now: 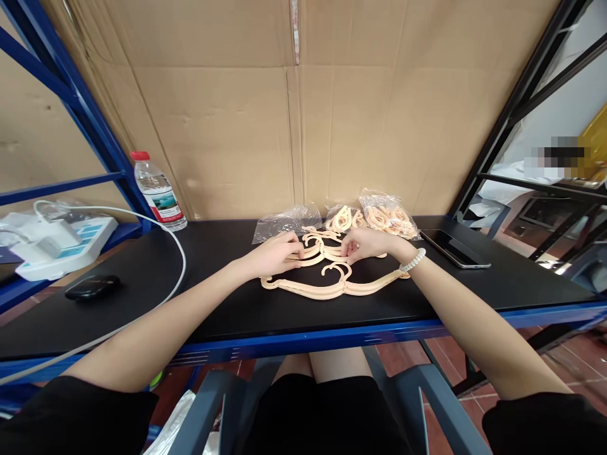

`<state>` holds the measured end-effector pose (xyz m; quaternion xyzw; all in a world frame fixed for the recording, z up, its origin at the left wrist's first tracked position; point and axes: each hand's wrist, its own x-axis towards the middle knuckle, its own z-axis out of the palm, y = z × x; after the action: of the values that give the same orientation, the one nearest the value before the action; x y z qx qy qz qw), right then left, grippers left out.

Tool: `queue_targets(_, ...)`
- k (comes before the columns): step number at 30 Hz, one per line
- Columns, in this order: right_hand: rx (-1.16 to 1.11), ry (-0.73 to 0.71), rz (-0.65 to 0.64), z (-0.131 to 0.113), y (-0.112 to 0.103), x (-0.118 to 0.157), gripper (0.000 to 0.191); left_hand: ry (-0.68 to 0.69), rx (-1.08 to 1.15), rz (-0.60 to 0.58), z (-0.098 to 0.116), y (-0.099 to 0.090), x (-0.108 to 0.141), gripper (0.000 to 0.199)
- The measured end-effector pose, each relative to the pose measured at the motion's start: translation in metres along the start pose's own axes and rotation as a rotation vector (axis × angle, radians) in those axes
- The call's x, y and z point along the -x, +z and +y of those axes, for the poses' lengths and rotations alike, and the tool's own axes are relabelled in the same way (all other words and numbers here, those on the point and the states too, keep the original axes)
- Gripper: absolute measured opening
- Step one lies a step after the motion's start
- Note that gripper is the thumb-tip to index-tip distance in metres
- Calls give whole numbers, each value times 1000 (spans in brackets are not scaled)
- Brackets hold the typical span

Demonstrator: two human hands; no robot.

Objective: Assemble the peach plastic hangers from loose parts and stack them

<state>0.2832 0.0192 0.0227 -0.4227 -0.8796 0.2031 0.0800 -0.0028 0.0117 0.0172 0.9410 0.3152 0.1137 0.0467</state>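
Cream-coloured clothes hangers lie on the black tabletop in front of me. One hanger (321,251) stretches between my two hands, close to other hanger parts behind it. My left hand (279,251) is closed, its fingers pinching that hanger's left arm. On the opposite arm, my right hand (364,245) has thumb and fingers pressed together. Nearer to me rests another hanger (313,291), its hook curling up toward the held one. The overlap of the parts between my hands hides how many there are.
Transparent bags hold more folded cream hangers (389,219) at the back, beside a crumpled plastic bag (284,221). A phone (454,248) lies right. On the left are a water bottle (161,196), a black case (92,287), a power strip (85,243) and a white cable (183,265).
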Motion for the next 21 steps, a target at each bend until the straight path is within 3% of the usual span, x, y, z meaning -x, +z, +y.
queue_targets(10, 50, -23, 112, -6, -2, 8, 11, 56, -14, 66, 4, -2, -1, 16)
queue_targets(17, -72, -8, 174, -20, -6, 16, 6, -20, 24, 170, 13, -7, 0, 16)
queue_targets(21, -43, 10, 187, -26, -3, 16, 20, -70, 48, 196, 18, -5, 1, 15)
